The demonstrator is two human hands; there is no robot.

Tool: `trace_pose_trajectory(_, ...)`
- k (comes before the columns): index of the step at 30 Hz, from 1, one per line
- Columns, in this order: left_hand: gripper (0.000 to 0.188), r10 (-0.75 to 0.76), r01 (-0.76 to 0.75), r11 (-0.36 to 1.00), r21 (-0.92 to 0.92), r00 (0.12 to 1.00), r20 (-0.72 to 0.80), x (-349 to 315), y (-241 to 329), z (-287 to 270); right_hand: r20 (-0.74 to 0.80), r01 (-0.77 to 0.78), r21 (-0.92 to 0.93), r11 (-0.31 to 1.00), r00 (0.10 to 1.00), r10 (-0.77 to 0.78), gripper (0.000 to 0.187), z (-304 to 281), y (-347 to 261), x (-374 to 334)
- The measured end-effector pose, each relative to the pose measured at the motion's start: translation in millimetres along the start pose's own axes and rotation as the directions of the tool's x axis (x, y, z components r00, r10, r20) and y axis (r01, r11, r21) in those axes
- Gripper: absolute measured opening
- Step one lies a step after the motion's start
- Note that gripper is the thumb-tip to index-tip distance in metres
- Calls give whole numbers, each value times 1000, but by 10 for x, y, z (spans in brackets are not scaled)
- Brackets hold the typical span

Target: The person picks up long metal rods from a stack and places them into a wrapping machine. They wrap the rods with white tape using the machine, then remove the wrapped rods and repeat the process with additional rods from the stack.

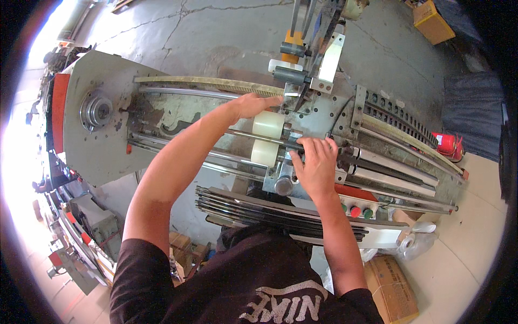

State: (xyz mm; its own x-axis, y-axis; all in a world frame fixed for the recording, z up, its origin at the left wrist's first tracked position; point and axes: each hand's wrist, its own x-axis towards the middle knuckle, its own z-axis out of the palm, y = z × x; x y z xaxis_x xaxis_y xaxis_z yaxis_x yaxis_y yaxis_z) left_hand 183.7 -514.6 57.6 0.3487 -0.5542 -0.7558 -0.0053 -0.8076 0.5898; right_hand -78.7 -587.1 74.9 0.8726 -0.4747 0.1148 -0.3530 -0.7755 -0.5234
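Observation:
My left hand [253,106] reaches across the machine's far rail, index finger stretched toward a metal block on the carriage; its other fingers are partly hidden. My right hand [317,164] is at a long thin rod [243,134], its fingers over the rod and its thumb on the near side. The rod passes between two cream-white rollers [265,154] and continues to the right as a dark length. Close to my right thumb sits a round metal knob [284,186]. Beyond my hands stands an upright fixture with dark cylinders [290,75].
A stack of dark strips [259,209] lies along the machine's near side, in front of my body. Red and green push buttons [355,211] sit right of it. The grey machine housing [108,129] stands left; a red fire extinguisher [449,146] and cardboard boxes [391,289] are right.

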Motion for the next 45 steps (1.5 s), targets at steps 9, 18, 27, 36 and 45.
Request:
trace_pose_trajectory(9,16,155,-164,985,44,975,160,489,-472,-211,-35,49,97,994,998,-46,30,72,120,-13)
trace_pose_trajectory(18,15,-45,-47,962,268,944,328,156,-893,-171,-70,116,151,982,992,-106,34,1,89,-158)
trace_pose_trajectory(27,38,-120,125,992,30,826,550,-122,-1028,-88,-53,120,183,976,992,-112,34,-48,41,-254)
trace_pose_trajectory(36,46,-15,23,999,-25,958,285,-661,-490,-245,-29,99,185,978,995,-95,33,-94,-4,-293)
trace_pose_trajectory(45,41,90,-79,946,-315,996,19,-973,-196,168,-16,45,150,988,999,-43,23,-43,42,-62)
